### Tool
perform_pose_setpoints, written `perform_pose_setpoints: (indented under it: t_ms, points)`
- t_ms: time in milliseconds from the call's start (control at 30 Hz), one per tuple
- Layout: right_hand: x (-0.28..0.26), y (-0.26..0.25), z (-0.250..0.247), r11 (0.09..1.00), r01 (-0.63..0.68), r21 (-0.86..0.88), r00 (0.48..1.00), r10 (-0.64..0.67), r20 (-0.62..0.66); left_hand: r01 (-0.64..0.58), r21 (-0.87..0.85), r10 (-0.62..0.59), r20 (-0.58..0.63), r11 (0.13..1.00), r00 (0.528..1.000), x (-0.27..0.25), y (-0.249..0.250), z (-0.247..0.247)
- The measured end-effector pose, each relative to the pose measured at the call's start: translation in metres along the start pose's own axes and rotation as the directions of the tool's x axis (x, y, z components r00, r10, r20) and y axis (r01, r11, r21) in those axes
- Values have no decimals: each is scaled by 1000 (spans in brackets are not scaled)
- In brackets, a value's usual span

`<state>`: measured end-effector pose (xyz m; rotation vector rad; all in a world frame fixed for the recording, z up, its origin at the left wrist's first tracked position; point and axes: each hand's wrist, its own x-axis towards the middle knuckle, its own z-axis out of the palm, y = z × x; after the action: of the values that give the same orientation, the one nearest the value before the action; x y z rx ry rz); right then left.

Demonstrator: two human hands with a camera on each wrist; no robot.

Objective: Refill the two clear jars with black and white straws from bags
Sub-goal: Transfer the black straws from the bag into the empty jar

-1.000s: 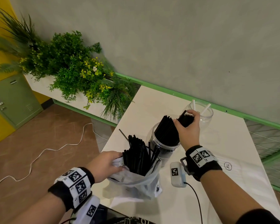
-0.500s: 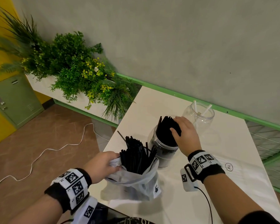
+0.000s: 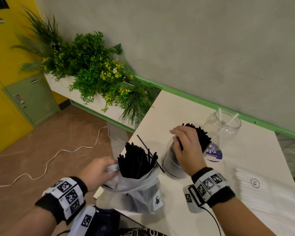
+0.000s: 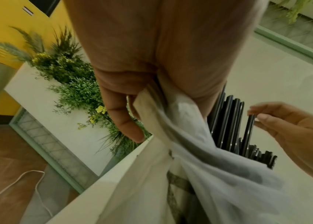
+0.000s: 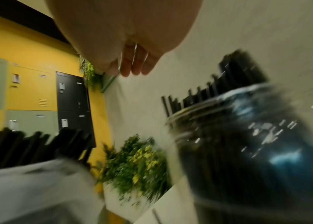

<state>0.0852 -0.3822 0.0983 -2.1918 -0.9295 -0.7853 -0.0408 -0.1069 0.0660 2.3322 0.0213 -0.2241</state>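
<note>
A white table (image 3: 186, 106) stood against a grey wall, a planter of greenery (image 3: 92, 74) to its far left.
The left hand (image 3: 99, 172) gripped the rim of the plastic bag (image 3: 140, 193) of black straws (image 3: 136, 160) at the near edge. The right hand (image 3: 186, 147), which half a second before had lain on the straws in the near jar (image 3: 170, 162), now pinched a single black straw (image 4: 248, 131) and partly hid that jar. The far jar (image 3: 223, 126) held two white straws (image 3: 232, 119). The right wrist view was blurred.
</note>
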Motion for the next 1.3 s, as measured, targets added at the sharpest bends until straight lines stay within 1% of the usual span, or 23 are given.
perform_pose_setpoints:
  t_ms: [67,100,133,167,233,267,300,333,433,467,500,533,567,633,700,767,867,900,1000,1100,1167,1200,1300]
  points:
    - [-9,-9,24,994,-37,100,987,21,159,51,14,-51,-11,999,999,-5,-7,-8]
    - [-15,-9,38,988,-101,118,962,66,265,77,25,-76,-16,997,997,-7,-12,-11]
    - [-20,-8,52,978,-181,105,918,129,376,91,31,-90,-21,995,996,-10,-17,-13]
    - [-27,-6,66,960,-273,63,848,209,487,99,28,-98,-32,995,995,-11,-20,-15]
    - [-39,1,89,908,-406,-105,634,363,683,103,33,-102,-44,994,994,-15,-21,-18]
    - [-44,5,98,893,-403,-200,533,407,742,102,34,-100,-53,994,994,-17,-20,-19]
    - [-49,8,105,887,-368,-278,459,433,776,94,36,-92,-65,995,994,-18,-18,-20]
    - [-52,8,109,892,-313,-326,417,438,797,85,35,-82,-75,996,994,-19,-16,-21]
    - [-64,7,123,870,-304,-389,386,486,784,52,36,-48,-93,998,994,-23,-12,-24]
    - [-64,2,123,852,-293,-434,341,517,785,51,32,-48,-98,998,994,-24,-12,-25]
    - [-63,-2,124,847,-208,-489,286,531,797,51,27,-48,-96,998,994,-24,-13,-26]
    - [-62,-5,123,856,-84,-511,294,511,808,56,31,-53,-88,998,995,-25,-15,-27]
    - [-63,-3,125,845,-46,-533,295,522,800,51,36,-48,-79,998,996,-25,-18,-28]
    - [-63,0,131,860,-12,-510,335,484,809,60,44,-57,-66,997,996,-26,-22,-28]
    - [-61,4,135,856,-86,-509,340,506,793,58,52,-55,-67,997,996,-25,-25,-28]
    - [-60,2,134,849,-146,-507,296,527,797,54,48,-50,-74,997,996,-23,-26,-27]
    - [-57,-1,125,835,-266,-482,260,544,798,62,34,-60,-71,997,996,-20,-26,-25]
    - [-54,-1,121,840,-302,-450,290,531,796,59,20,-58,-63,998,996,-19,-26,-24]
    - [-40,-3,100,829,-494,-262,432,496,753,27,-4,-27,-54,1000,998,-16,-19,-25]
    - [-16,-10,64,786,-619,-1,608,479,633,-16,-12,16,-42,1000,999,-8,-11,-22]
    - [2,-15,35,761,-625,173,727,486,485,-26,-9,26,-29,1000,999,-1,-4,-20]
    - [11,-18,19,746,-618,247,766,501,404,-24,-7,24,-21,1000,999,3,0,-19]
    - [28,-20,-30,769,-536,348,841,524,137,-60,-41,59,-12,997,998,11,9,-14]
